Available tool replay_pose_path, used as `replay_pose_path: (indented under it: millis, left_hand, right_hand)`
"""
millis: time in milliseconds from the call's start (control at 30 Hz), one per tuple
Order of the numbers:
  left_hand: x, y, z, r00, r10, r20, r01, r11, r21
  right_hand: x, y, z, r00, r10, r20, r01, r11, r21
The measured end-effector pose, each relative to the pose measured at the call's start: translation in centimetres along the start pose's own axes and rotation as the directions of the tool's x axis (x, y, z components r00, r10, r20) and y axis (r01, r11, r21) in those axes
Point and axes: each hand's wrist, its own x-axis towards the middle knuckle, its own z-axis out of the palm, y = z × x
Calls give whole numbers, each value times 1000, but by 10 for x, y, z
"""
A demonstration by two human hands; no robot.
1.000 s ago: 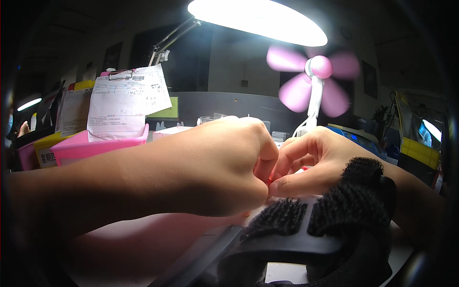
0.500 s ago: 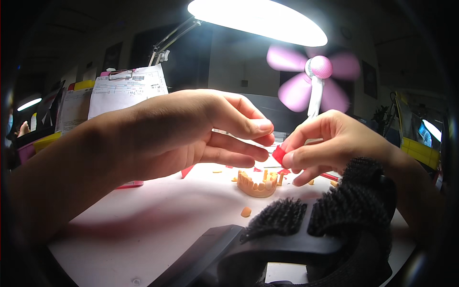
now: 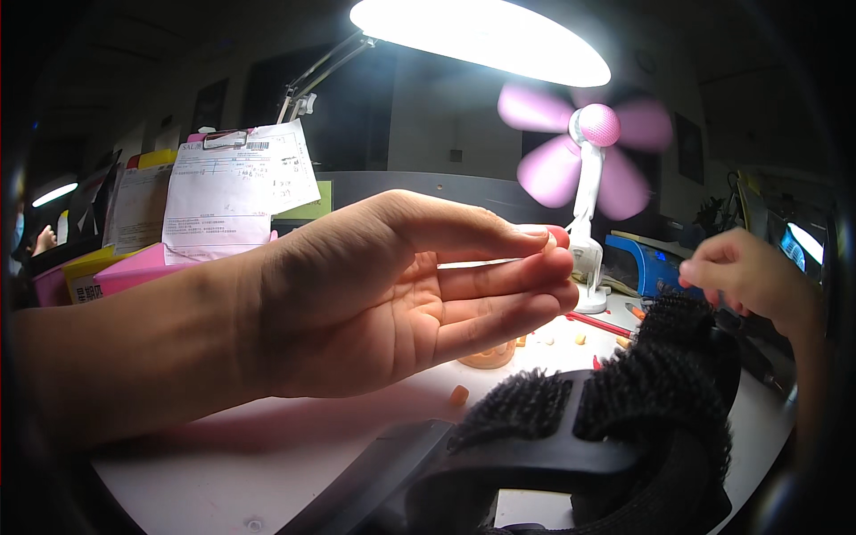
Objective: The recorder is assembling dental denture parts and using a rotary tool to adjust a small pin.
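My left hand is raised over the table, palm turned toward me. Its thumb presses against the index fingertip; a tiny pale bit may sit between them, too small to name. Behind and below it, the tan dental model is mostly hidden, only its lower edge showing. A loose tan tooth piece lies nearer to me. My right hand is off to the right by a blue object. Its fingers are curled together, and I cannot make out anything in them.
A white stand fan with pink blades is spinning behind my hands, under a lit lamp. Clipped papers rise from pink and yellow bins at left. A red pencil-like stick and small tan pieces lie on the table. Black bristly headgear blocks the front.
My right hand has moved away to the right; the red piece it pinched no longer shows in its fingers. My left hand has shifted right and lower, covering most of the model, its fingertips now together.
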Motion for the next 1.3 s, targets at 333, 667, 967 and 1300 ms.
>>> replay_pose_path:
  millis: [333,667,967,1300]
  left_hand:
    - [-3,-3,4,999,42,-18,-41,999,16]
    - [0,-1,3,999,36,29,-35,999,-37]
    - [0,-1,1,997,24,67,-28,997,66]
    - [-6,5,8,998,46,-42,-42,993,108]
  right_hand:
    - [3,86,-15,982,190,6,-166,874,-457]
    - [-4,84,-7,992,76,100,-50,971,-233]
    - [21,65,-9,990,45,133,-5,957,-290]
    - [66,97,15,951,-199,236,226,970,-93]
